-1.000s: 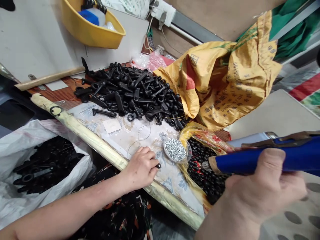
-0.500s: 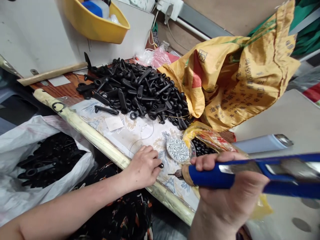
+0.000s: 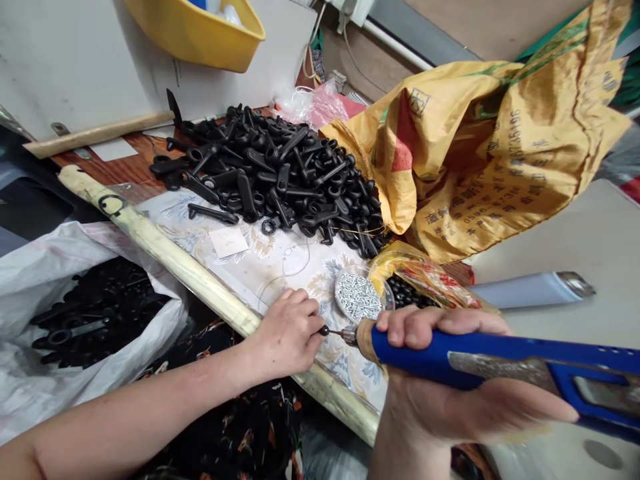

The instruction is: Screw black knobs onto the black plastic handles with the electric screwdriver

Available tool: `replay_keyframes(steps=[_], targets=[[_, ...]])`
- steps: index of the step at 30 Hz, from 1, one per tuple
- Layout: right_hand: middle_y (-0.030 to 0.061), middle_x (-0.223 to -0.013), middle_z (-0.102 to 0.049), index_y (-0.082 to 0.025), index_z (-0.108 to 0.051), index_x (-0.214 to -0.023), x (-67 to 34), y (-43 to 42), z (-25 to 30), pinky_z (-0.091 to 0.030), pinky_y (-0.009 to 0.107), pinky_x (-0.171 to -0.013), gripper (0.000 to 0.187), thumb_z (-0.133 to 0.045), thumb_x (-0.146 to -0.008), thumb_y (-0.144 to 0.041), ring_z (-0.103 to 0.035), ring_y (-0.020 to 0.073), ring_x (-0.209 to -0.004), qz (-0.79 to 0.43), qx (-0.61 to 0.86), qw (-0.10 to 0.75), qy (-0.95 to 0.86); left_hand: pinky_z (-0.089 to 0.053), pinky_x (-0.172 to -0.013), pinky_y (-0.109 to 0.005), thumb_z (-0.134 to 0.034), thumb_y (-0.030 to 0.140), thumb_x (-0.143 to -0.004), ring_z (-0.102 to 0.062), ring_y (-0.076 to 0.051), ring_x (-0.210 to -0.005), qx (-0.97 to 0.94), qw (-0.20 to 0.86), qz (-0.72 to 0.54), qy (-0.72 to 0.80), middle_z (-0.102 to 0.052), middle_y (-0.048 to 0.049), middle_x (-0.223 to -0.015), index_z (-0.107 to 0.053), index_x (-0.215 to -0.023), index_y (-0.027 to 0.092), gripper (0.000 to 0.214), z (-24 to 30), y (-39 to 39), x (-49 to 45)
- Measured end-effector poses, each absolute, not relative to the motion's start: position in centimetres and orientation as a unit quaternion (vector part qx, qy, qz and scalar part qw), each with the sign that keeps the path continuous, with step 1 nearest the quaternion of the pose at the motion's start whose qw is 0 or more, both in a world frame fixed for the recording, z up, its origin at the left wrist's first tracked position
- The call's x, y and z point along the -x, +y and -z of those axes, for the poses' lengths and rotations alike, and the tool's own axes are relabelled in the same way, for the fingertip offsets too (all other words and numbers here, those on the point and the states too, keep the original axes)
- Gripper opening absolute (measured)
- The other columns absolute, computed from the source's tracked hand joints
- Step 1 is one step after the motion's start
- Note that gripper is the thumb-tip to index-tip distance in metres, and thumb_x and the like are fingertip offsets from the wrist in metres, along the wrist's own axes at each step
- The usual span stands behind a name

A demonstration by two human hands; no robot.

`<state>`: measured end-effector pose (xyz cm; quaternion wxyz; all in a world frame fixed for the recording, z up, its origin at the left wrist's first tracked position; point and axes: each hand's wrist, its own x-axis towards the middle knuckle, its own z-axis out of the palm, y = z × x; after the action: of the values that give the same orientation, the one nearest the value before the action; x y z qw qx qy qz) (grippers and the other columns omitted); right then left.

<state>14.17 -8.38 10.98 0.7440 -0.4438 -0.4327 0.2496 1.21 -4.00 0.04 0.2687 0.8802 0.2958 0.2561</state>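
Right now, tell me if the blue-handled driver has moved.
Yes. Against the dish of small screws, the blue-handled driver has moved left: its tip, once right of the dish, now sits below it, at the black part in the left hand.

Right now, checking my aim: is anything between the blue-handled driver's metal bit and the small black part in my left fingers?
Nothing visible: the thin metal bit of the blue-handled driver points at the small black part in your left fingers.
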Motion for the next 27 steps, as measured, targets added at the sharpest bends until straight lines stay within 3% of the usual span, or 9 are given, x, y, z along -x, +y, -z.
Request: replay_keyframes(steps=[7,13,21,27], targets=[[-0.0036,-0.055,-0.057,-0.020,-0.060,-0.077,-14.4,-8.4,-10.8,-0.048,0.031,-0.048,0.045,-0.078,-0.072,-0.061,-0.051,0.0146,-0.045,-0.262,0.423,0.740,-0.453,-0.038,-0.078,-0.037,-0.064,0.015,-0.084,-0.049,-0.020,-0.086,-0.876,0.280,-0.257,0.296,-0.059,-0.0031,-0.080,-0.059,-0.068,0.015,0.017,-0.2,-4.1,-1.1],[-0.0044,-0.058,-0.058,-0.020,-0.057,-0.082,-13.5,-8.0,-11.0,-0.048,0.029,-0.050,0.027,-0.072,-0.075,-0.042,-0.052,0.0132,-0.047,-0.256,0.430,0.722,-0.478,-0.039,-0.079,-0.038,-0.064,0.014,-0.083,-0.048,-0.021,-0.086,-0.875,0.272,-0.271,0.295,-0.060,-0.0037,-0.081,-0.062,-0.070,0.015,0.013,0.1,-4.2,-1.1],[-0.0046,-0.067,-0.059,-0.025,-0.055,-0.092,-13.9,-8.3,-10.6,-0.051,0.033,-0.053,0.026,-0.070,-0.084,-0.045,-0.057,0.0165,-0.055,-0.289,0.452,0.651,-0.537,-0.040,-0.076,-0.039,-0.061,0.017,-0.083,-0.049,-0.023,-0.086,-0.876,0.268,-0.269,0.298,-0.060,-0.0045,-0.078,-0.066,-0.072,0.018,0.012,0.1,-4.1,-1.2],[-0.0043,-0.068,-0.059,-0.026,-0.055,-0.093,-14.2,-8.5,-10.2,-0.051,0.033,-0.053,0.027,-0.071,-0.085,-0.047,-0.056,0.0167,-0.057,-0.300,0.458,0.642,-0.536,-0.041,-0.076,-0.039,-0.060,0.015,-0.083,-0.050,-0.023,-0.086,-0.876,0.266,-0.269,0.299,-0.059,-0.0048,-0.078,-0.067,-0.072,0.018,0.014,-0.3,-4.0,-1.1]])
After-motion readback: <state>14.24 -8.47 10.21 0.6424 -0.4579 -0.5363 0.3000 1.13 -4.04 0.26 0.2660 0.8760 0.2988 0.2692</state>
